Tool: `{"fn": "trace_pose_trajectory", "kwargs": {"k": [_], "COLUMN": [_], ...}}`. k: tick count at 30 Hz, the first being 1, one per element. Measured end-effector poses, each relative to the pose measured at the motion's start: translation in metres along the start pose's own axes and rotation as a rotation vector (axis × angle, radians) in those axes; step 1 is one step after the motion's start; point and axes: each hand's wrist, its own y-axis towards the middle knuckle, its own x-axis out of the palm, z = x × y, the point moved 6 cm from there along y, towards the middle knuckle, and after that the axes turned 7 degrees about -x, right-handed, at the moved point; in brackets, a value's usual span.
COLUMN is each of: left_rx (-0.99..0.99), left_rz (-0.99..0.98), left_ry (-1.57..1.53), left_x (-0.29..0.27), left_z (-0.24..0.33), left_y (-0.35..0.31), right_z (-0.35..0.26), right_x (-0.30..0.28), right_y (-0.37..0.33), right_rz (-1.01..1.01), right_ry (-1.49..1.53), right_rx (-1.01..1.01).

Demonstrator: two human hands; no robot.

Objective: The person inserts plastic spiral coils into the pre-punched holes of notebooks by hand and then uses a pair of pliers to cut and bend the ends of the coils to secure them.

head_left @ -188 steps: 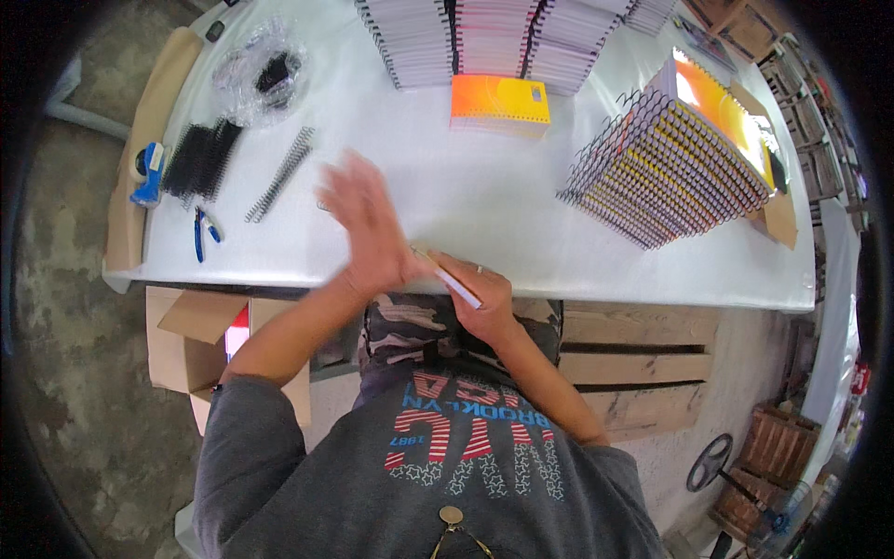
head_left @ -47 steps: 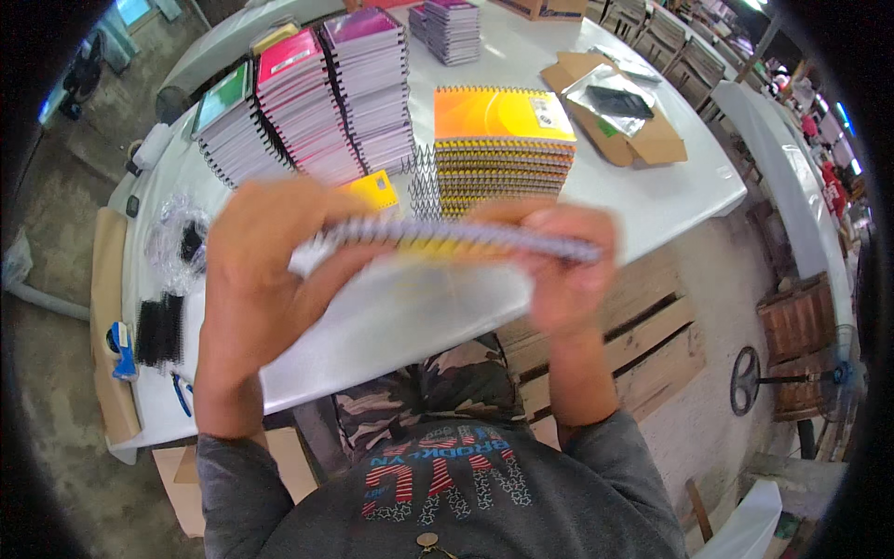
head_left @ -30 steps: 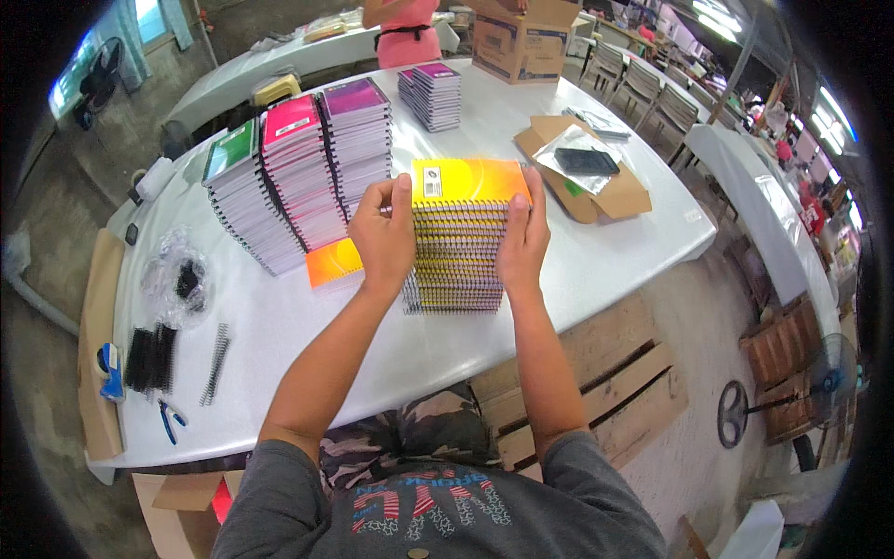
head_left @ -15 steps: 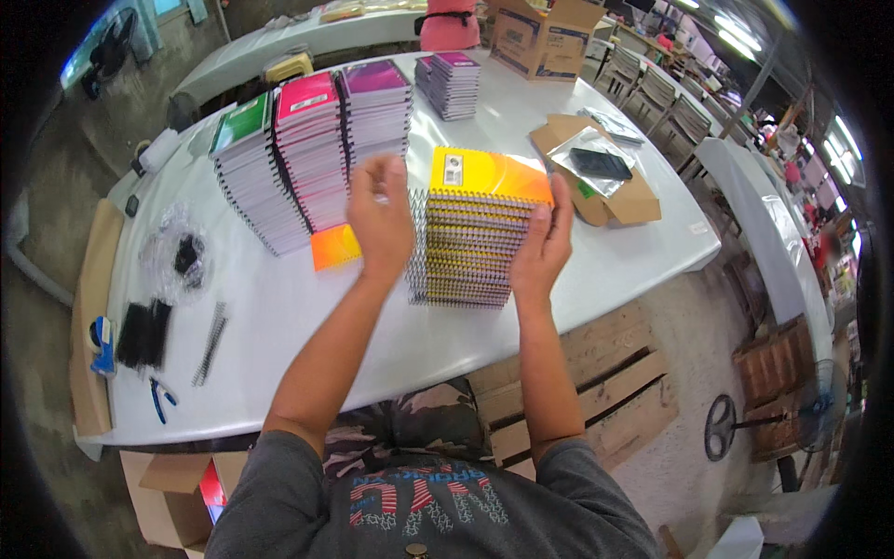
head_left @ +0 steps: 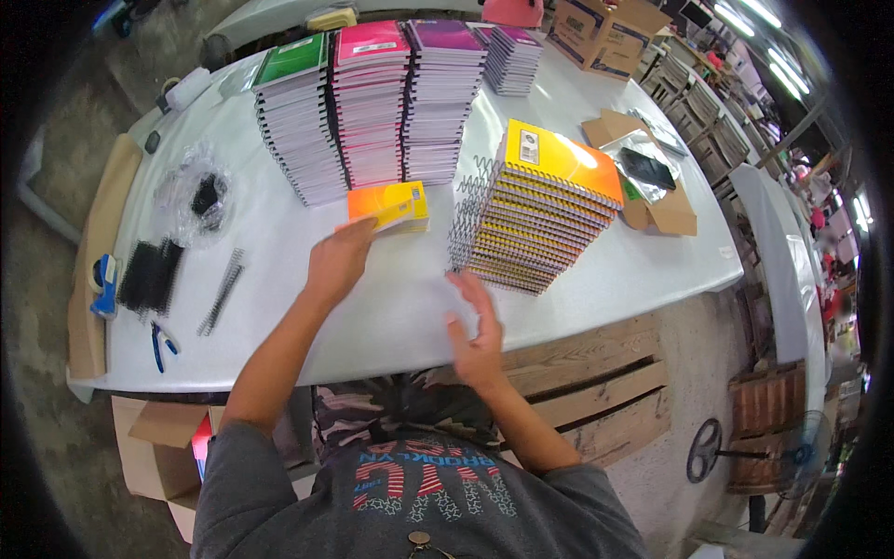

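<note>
My left hand (head_left: 337, 263) pinches the near edge of a small orange and yellow notebook (head_left: 399, 216), tilted up from a low pile of similar ones (head_left: 366, 199). My right hand (head_left: 477, 334) holds nothing, its fingers apart, just in front of a leaning stack of yellow-orange spiral notebooks (head_left: 545, 219). Loose wire coil ends stick out from that stack's left side. Behind the small pile rise tall stacks of green (head_left: 291, 58), pink (head_left: 371, 42) and purple notebooks (head_left: 447, 35).
On the left lie black coils (head_left: 151, 277), a loose spiral wire (head_left: 222, 293), pliers (head_left: 162, 347), a blue tape dispenser (head_left: 104, 286) and a clear plastic bag (head_left: 191, 191). A phone (head_left: 647, 169) rests on cardboard (head_left: 672, 216) at the right. An open carton (head_left: 149, 452) stands below the table's left edge.
Both hands have left the yellow spiral stack, which now leans. My left hand has taken hold of a small notebook; my right hand has drawn back toward me. The view has shifted.
</note>
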Motion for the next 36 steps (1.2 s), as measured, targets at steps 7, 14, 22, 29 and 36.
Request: {"fn": "trace_pose_trajectory", "kwargs": {"k": [7,14,22,29,36], "left_rx": [-0.561,-0.579,-0.573,-0.426,-0.867], "left_rz": [-0.179,-0.141,-0.121,0.149,0.087], "left_ry": [-1.012,-0.990,-1.029,-0.141,0.383], "left_x": [-0.035,0.000,0.025,-0.053,-0.124], "left_z": [0.043,-0.028,-0.016,-0.102,-0.234], "left_y": [-0.080,-0.087,-0.098,-0.083,-0.112], "right_z": [-0.008,0.055,0.068,0.062,0.059], "right_x": [0.074,0.059,0.072,0.064,0.069], "right_y": [-0.005,0.005,-0.001,0.001,-0.001], "right_rz": [-0.137,-0.438,-0.488,-0.489,-0.482], "right_ry": [-0.398,0.212,0.189,0.155,0.143], "right_rx": [-0.340,0.258,0.372,0.237,0.229]}}
